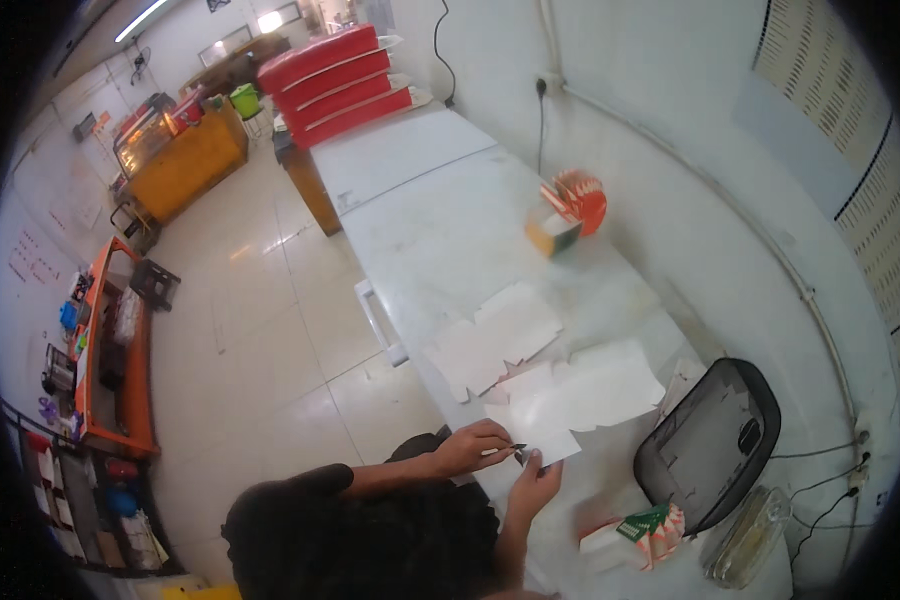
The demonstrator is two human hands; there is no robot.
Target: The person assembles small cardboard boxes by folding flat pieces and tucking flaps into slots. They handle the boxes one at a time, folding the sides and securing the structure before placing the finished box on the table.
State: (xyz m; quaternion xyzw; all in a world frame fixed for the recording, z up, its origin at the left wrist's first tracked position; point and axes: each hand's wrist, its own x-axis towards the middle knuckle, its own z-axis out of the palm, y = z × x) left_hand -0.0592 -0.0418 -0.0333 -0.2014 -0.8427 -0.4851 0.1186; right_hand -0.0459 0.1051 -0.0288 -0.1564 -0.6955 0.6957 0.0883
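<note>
Close to my body, over the near edge of a white chest freezer (420, 215), my two hands are almost touching. My left hand (473, 448) is closed, pinching a small dark, thin object (517, 452) whose kind I cannot make out. With thumb and fingers, my right hand (536, 486) grips the near edge of a white card sheet (545, 430). Beyond the hands lie more flat white card pieces with notched edges: one piece (515, 325) at the left and a wider piece (615, 380) at the right.
A black mesh-lined case (715, 440) lies open at the right, beside clear plastic containers (745, 540) and a red-white-green carton (650, 530). Further along stand orange printed cartons (575, 210). Red padded bags (335, 85) are stacked at the far end. A wall borders the right side.
</note>
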